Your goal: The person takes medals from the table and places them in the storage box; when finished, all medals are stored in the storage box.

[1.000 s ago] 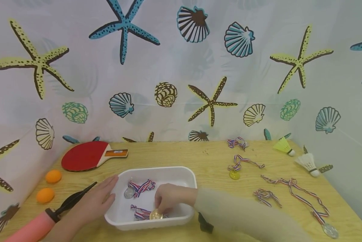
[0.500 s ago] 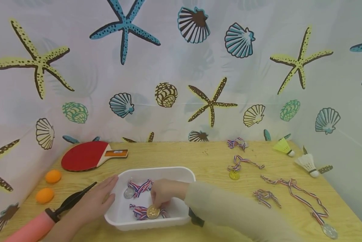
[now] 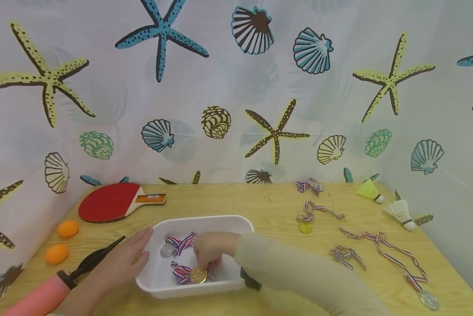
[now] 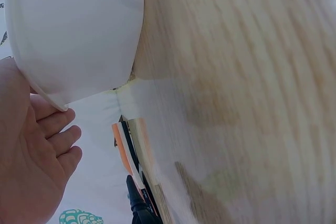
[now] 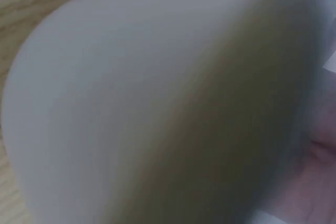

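A white plastic tub (image 3: 204, 289) stands on the table near the front. My right hand (image 3: 210, 250) reaches inside it and pinches the rim of a gold medal (image 3: 198, 275), which lies over its bunched striped ribbon (image 3: 179, 273). Behind it in the tub is a silver medal (image 3: 167, 250) with a red, white and blue ribbon (image 3: 186, 241). My left hand (image 3: 121, 263) rests at the tub's left rim with relaxed fingers; in the left wrist view its fingertips (image 4: 60, 124) touch that rim. The right wrist view is mostly blocked by a blurred sleeve and the tub wall.
Left of the tub lie a red table tennis bat (image 3: 110, 202), two orange balls (image 3: 68, 228) and a pink hand pump (image 3: 42, 294). On the right are several ribboned medals, including a gold one (image 3: 305, 227) and a silver one (image 3: 429, 300), plus two shuttlecocks (image 3: 400, 215).
My right hand has shifted slightly left inside the tub, and the gold medal has moved left with its fingers. My left hand has stayed at the rim.
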### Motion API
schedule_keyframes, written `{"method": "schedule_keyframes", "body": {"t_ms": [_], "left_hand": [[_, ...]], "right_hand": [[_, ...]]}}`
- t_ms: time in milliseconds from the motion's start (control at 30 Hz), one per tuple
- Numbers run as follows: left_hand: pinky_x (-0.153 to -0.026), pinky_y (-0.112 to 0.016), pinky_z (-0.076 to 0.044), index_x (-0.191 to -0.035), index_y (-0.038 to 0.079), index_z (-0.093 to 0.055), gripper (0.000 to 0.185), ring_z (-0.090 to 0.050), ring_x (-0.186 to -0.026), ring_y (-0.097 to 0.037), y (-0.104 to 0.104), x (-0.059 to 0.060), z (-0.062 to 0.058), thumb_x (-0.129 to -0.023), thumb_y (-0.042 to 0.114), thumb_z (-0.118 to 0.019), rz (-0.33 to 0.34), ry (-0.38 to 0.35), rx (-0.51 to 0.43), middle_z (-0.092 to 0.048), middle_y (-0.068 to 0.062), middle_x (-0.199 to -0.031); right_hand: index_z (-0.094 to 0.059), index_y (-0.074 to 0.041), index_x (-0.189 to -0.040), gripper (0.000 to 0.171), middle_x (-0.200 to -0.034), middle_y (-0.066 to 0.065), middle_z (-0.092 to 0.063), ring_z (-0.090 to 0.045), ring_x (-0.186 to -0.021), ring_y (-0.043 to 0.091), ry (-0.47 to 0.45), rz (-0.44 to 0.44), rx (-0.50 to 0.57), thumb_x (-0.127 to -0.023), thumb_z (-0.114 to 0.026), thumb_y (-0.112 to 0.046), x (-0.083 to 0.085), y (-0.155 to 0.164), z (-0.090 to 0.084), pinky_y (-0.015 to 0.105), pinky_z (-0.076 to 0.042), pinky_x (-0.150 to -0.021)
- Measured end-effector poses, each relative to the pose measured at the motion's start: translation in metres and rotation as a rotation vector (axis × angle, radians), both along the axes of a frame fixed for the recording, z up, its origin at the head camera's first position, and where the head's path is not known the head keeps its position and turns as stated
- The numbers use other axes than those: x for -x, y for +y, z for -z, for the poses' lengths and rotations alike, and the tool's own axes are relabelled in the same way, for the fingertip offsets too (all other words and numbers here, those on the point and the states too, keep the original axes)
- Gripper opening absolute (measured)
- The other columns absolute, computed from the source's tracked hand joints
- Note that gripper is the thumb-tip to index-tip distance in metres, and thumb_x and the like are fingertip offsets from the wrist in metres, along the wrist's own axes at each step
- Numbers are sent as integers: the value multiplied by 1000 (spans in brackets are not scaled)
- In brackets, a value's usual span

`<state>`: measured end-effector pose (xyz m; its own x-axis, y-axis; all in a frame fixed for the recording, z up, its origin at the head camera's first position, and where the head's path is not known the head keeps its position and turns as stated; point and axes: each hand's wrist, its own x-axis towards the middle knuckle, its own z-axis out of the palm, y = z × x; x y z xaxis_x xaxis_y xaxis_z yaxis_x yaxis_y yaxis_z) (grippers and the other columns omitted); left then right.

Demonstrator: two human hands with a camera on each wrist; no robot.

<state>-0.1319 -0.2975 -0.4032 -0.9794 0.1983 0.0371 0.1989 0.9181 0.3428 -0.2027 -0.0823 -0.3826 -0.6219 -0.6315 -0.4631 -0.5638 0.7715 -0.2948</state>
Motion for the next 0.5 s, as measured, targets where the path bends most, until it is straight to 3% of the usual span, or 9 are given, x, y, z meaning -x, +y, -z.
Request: {"method": "schedule_keyframes", "body": {"t_ms": [333, 500], "left_hand": [[-99, -58, -28, -141, -3, -32, 60, -31, -127, -42, -1, 0, 0, -90, 21, -55, -1, -4, 3, -32, -24, -142], [-98, -58, -28, -140, -3, -33, 60, -32, -126, -42, 0, -1, -2, -90, 20, -56, -4, -2, 1, -33, -24, -141]], "right_hand": [[-57, -6, -69, 17, -65, 2, -56, -54, -53, 13, -66, -1, -12, -79, -71, -7, 5, 0, -14, 22, -50, -50], [-57, -6, -72, 15, -67, 2, -56, -54, -54, 13, -111, -65, -45, -80, -69, -3, 7, -3, -13, 23, -50, -50]]}}
